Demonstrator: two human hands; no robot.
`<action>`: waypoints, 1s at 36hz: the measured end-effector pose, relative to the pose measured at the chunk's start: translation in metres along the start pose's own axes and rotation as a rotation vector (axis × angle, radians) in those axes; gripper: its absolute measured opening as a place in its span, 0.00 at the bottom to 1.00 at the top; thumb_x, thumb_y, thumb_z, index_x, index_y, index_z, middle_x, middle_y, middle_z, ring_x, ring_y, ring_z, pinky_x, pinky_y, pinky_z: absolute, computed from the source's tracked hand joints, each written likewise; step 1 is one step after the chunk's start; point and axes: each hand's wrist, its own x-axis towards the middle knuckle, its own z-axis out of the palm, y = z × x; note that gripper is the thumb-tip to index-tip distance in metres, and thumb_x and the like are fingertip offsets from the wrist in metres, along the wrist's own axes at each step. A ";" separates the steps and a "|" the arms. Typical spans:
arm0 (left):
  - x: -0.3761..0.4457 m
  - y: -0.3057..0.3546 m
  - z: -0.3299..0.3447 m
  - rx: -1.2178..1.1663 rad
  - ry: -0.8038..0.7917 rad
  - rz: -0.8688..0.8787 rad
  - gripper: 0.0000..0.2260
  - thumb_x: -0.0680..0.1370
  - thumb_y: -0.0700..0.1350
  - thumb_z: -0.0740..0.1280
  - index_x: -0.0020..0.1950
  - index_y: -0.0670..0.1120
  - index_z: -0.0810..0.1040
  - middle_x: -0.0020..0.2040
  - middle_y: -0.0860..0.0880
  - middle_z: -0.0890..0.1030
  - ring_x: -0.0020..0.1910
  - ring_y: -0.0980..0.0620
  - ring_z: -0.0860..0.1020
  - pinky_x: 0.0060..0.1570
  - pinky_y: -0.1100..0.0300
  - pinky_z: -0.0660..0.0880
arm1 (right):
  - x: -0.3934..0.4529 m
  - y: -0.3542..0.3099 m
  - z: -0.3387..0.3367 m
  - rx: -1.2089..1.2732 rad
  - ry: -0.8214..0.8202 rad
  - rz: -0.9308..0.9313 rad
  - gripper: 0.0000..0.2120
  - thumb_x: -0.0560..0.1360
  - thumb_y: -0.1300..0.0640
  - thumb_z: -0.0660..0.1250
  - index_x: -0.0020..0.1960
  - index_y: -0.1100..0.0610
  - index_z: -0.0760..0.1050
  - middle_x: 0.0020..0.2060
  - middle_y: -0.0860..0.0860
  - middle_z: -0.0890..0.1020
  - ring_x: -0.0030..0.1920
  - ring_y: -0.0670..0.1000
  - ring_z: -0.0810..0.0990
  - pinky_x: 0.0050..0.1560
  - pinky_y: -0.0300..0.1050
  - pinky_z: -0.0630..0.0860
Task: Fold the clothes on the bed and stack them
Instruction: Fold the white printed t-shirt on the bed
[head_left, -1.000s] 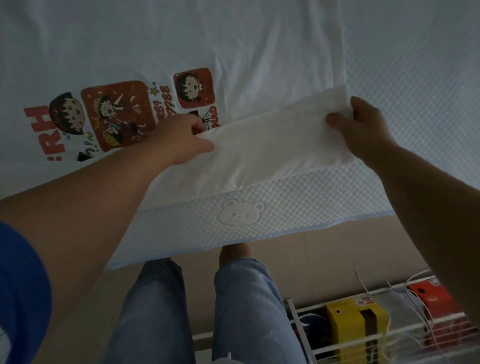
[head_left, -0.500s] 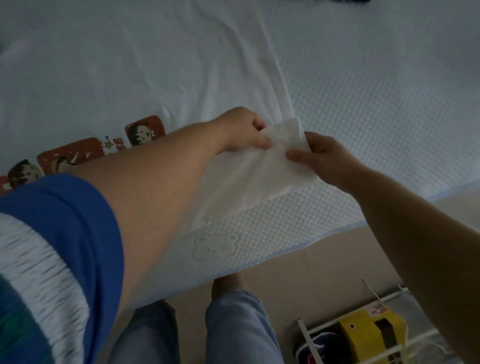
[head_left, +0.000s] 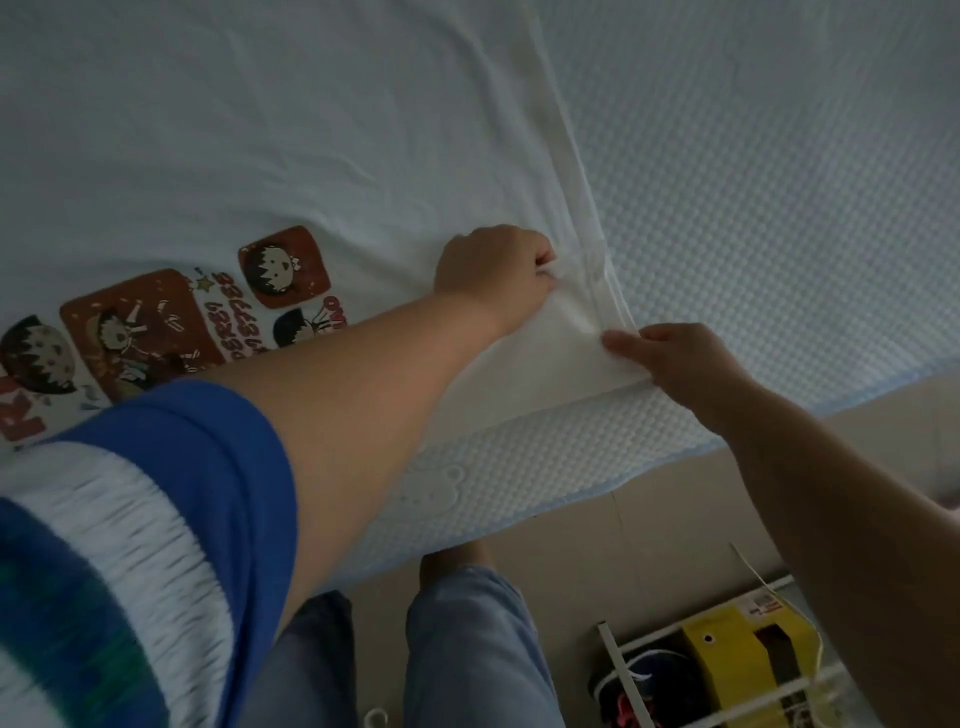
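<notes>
Both hands pinch one folded flap of the white T-shirt (head_left: 291, 135): my left hand (head_left: 493, 273) curls its grip on the cloth near the side seam, my right hand (head_left: 680, 364) nips the flap's corner just beside it. I see the shirt spread flat on the bed (head_left: 779, 182), its cartoon print (head_left: 156, 327) lying left of my left forearm.

White textured bed cover with raised dots (head_left: 753, 197), pale blue trimmed edge, one embossed bear motif near the front. Beige floor (head_left: 675, 525) below the bed's edge. White wire rack (head_left: 618, 670) on the floor at lower right, holding a yellow box with black panel (head_left: 727, 654) and a dark bundle (head_left: 654, 686) beside it.
</notes>
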 end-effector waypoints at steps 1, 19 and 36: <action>0.000 0.000 0.003 0.053 0.037 0.004 0.09 0.75 0.53 0.66 0.50 0.52 0.81 0.51 0.48 0.79 0.53 0.46 0.76 0.50 0.57 0.67 | 0.000 0.001 0.003 -0.017 0.030 -0.005 0.16 0.70 0.42 0.70 0.38 0.56 0.80 0.30 0.47 0.79 0.29 0.45 0.74 0.30 0.39 0.67; -0.154 -0.143 -0.063 0.046 0.139 -0.416 0.10 0.74 0.48 0.68 0.53 0.46 0.80 0.51 0.45 0.79 0.47 0.46 0.77 0.44 0.55 0.73 | -0.053 -0.077 0.103 -0.489 0.067 -0.574 0.13 0.74 0.53 0.66 0.58 0.53 0.75 0.55 0.50 0.76 0.50 0.52 0.78 0.48 0.42 0.70; -0.219 -0.278 -0.086 -0.066 0.164 -0.446 0.12 0.72 0.53 0.71 0.47 0.46 0.80 0.40 0.47 0.78 0.39 0.49 0.73 0.38 0.59 0.65 | -0.055 -0.140 0.237 -0.722 0.026 -0.569 0.20 0.75 0.53 0.62 0.66 0.53 0.68 0.64 0.53 0.66 0.56 0.58 0.75 0.54 0.51 0.72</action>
